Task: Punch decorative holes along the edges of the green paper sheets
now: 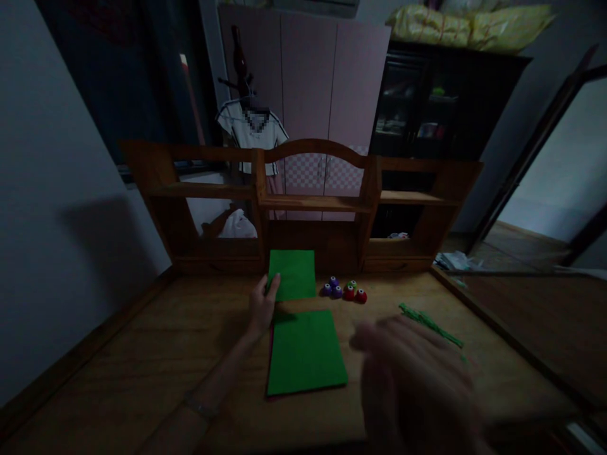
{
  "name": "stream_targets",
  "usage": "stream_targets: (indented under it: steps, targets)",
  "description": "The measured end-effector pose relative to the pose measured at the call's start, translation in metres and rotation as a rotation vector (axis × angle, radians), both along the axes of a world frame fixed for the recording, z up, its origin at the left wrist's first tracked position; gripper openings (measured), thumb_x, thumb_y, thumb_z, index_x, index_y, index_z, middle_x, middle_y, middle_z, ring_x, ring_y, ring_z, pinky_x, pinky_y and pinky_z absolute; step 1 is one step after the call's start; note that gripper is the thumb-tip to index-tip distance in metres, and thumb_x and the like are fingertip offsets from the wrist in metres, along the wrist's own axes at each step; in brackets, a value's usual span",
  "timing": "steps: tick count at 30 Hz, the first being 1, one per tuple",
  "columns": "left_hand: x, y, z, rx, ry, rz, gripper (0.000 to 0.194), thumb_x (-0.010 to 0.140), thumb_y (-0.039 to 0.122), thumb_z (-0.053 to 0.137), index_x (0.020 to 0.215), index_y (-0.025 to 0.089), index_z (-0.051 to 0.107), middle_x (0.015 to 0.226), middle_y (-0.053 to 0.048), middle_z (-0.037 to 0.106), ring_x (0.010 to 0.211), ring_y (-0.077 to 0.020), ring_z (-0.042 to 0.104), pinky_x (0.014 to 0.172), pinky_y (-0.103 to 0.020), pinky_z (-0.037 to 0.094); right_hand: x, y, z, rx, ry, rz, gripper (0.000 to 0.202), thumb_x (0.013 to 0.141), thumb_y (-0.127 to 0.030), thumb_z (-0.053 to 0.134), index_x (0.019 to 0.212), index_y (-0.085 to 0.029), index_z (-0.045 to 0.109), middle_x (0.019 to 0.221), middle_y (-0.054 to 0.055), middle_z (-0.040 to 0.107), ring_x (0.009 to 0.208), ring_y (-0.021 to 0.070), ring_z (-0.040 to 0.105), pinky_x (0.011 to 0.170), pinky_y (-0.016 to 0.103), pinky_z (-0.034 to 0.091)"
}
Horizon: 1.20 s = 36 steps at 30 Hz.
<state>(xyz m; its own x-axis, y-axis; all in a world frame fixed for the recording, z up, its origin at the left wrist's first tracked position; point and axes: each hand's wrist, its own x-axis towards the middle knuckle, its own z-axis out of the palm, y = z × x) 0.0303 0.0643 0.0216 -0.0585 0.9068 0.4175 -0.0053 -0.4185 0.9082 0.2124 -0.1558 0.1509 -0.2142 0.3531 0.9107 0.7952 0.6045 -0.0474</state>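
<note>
Near mid-frame, I log from afar a green sheet point(294, 275), left edge pinched by the left hand point(262, 306), likely light and floppy, best taken by an edge; right hand point(415, 366), lower right, blurred, fingers' state I cannot tell.

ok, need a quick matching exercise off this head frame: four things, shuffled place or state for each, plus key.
Things
1. left hand
2. right hand
3. purple eyed pieces
4. green strands

Place or state
A. in a long thin bundle, right of the red eyed pieces
B. with the thumb over the left edge of the farther green sheet
C. clustered just left of the red eyed pieces
D. motion-blurred, in the right foreground

Pairs: 1-B, 2-D, 3-C, 4-A
</note>
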Motion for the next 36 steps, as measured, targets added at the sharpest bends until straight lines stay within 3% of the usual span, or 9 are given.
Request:
stream_targets:
  steps: [3,5,8,11,16,19,25,30,36]
  targets:
    - [-0.008,-0.001,0.002,-0.009,-0.022,-0.035,0.036,0.08,0.048,0.056,0.095,0.016,0.064,0.093,-0.007,0.066,0.085,-0.0215,0.06,0.074,-0.029,0.045,-0.006,0.083,-0.024,0.06,0.079,-0.03,0.038,0.082,-0.014,0.053,0.119,-0.021,0.052,0.088,0.006,0.064,0.08,0.0173,0.062,0.069,0.03,0.051]
    - [-0.008,-0.001,0.003,-0.035,-0.056,-0.051,0.035,0.08,0.048,0.056,0.094,0.016,0.064,0.095,-0.007,0.067,0.086,-0.0218,0.061,0.075,-0.029,0.045,-0.002,0.123,-0.053,-0.08,0.122,-0.008,0.037,0.084,-0.019,0.052,0.121,-0.02,0.052,0.106,0.011,0.061,0.098,0.0211,0.058,0.081,0.035,0.049]
    - [-0.005,-0.003,0.0,-0.099,-0.065,-0.09,0.036,0.08,0.048,0.056,0.096,0.016,0.064,0.093,-0.007,0.067,0.085,-0.0221,0.061,0.074,-0.03,0.046,0.006,0.152,-0.092,-0.341,0.382,0.04,0.05,0.084,-0.031,0.055,0.131,-0.019,0.042,0.124,0.014,0.052,0.114,0.0246,0.051,0.093,0.042,0.045]
    - [0.0,-0.007,-0.005,-0.096,0.0,-0.096,0.035,0.08,0.048,0.057,0.093,0.016,0.065,0.087,-0.007,0.067,0.082,-0.0218,0.06,0.073,-0.03,0.045,0.008,0.159,-0.113,-0.673,0.696,0.202,0.058,0.083,-0.04,0.056,0.135,-0.023,0.037,0.12,0.011,0.057,0.104,0.0232,0.059,0.085,0.039,0.05]
    - [0.008,-0.017,-0.004,-0.031,0.185,-0.162,0.031,0.081,0.045,0.055,0.089,0.018,0.067,0.087,-0.006,0.067,0.081,-0.0207,0.059,0.073,-0.03,0.044,0.01,0.166,-0.129,-0.953,0.956,0.447,0.048,0.074,-0.047,0.064,0.113,-0.02,0.056,0.111,0.01,0.064,0.097,0.0262,0.063,0.084,0.041,0.051]
    - [0.005,-0.016,-0.001,-0.059,0.173,-0.214,0.034,0.08,0.048,0.055,0.089,0.018,0.068,0.088,-0.006,0.067,0.08,-0.0211,0.06,0.069,-0.029,0.044,0.012,0.169,-0.135,-0.995,0.97,0.453,0.045,0.072,-0.047,0.067,0.105,-0.017,0.06,0.103,0.011,0.067,0.091,0.0268,0.065,0.08,0.041,0.052]
    - [-0.022,0.003,-0.001,-0.277,-0.094,-0.108,0.052,0.08,0.061,0.044,0.086,0.015,0.067,0.078,-0.008,0.066,0.068,-0.0185,0.061,0.055,-0.025,0.044,0.009,0.163,-0.132,-1.063,0.862,0.462,0.044,0.071,-0.047,0.067,0.104,-0.019,0.059,0.104,0.008,0.067,0.09,0.0261,0.065,0.076,0.038,0.054]
    - [-0.034,0.015,-0.006,-0.256,-0.189,-0.1,0.053,0.077,0.063,0.046,0.081,0.014,0.067,0.074,-0.008,0.065,0.066,-0.0172,0.062,0.053,-0.023,0.044,0.002,0.155,-0.126,-1.151,0.835,0.507,0.045,0.069,-0.048,0.069,0.103,-0.021,0.057,0.098,0.007,0.069,0.082,0.025,0.067,0.068,0.035,0.056]
    - [-0.027,0.007,-0.003,-0.219,-0.149,-0.139,0.049,0.079,0.06,0.047,0.082,0.015,0.067,0.082,-0.009,0.066,0.065,-0.0157,0.06,0.05,-0.021,0.041,-0.003,0.15,-0.124,-1.193,0.843,0.542,0.045,0.069,-0.045,0.069,0.105,-0.02,0.057,0.095,0.007,0.069,0.079,0.0259,0.068,0.066,0.037,0.056]
